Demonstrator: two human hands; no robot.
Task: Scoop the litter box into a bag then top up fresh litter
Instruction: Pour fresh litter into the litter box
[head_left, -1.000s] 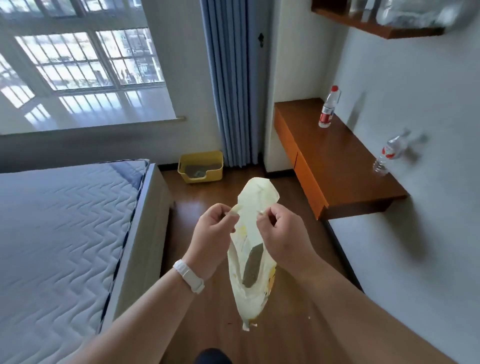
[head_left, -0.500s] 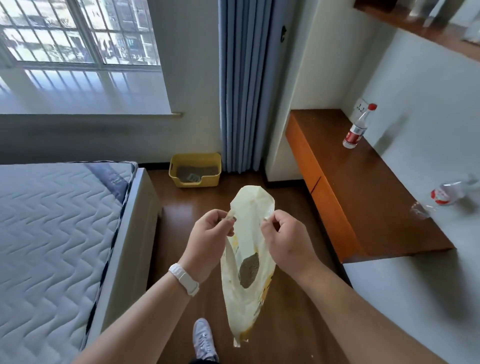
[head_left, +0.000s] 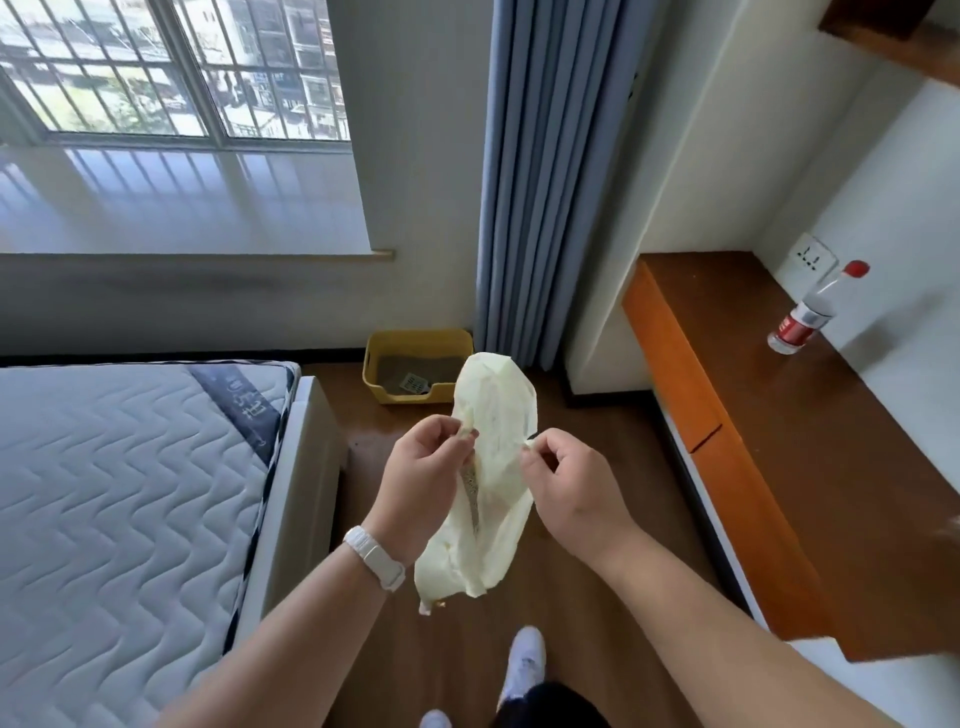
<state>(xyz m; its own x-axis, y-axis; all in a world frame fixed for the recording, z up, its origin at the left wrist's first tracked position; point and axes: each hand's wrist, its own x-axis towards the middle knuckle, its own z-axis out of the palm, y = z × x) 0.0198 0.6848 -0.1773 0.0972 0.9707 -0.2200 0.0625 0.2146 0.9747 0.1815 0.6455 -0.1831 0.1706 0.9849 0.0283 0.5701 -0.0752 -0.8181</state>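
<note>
A pale yellow plastic bag (head_left: 493, 415) hangs in front of me, held up by both hands. My left hand (head_left: 423, 478) pinches its left edge and my right hand (head_left: 569, 486) pinches its right edge. A dark patch shows through the plastic. On the floor ahead, against the wall beside the curtain, sits a yellow litter box (head_left: 387, 392) with grey litter in it. A light scoop (head_left: 414, 383) lies inside the box.
A bed with a white quilted mattress (head_left: 114, 493) fills the left side. A brown wall-mounted desk (head_left: 753, 415) runs along the right, with a water bottle (head_left: 810, 312) on it. Blue curtains (head_left: 545, 182) hang ahead. Brown wood floor lies between bed and desk, and my white shoes show below.
I have moved closer to the litter box, which looks larger. Both hands keep pinching the bag, whose top has spread wider. My shoes came into view.
</note>
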